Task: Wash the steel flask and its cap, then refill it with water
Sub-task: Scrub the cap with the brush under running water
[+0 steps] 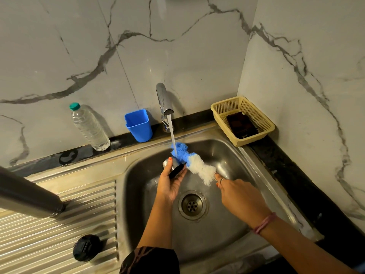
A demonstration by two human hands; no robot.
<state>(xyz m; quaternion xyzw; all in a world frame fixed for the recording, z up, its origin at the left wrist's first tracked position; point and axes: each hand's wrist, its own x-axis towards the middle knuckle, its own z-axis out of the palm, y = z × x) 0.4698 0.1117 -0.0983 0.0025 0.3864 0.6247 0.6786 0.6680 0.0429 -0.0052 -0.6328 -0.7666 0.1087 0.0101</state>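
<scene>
Cap-washing stage. My left hand (170, 184) grips the flask's cap (173, 168) over the sink (233, 155), tilted toward the tap (165, 101) so the running water (172, 133) meets it. My right hand (239, 196) curls round the handle of the blue-and-white bottle brush (194, 163), laying its bristles across the cap, apparently to scrub while rinsing. The steel flask (25, 196) lies on the ribbed drainboard (59, 230), probably awaiting its turn. A second black lid (86, 248) rests nearby. The refill is not yet begun.

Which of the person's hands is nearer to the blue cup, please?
Left. The left hand holds the cap just below the blue cup; the right hand grips the brush farther right.
</scene>
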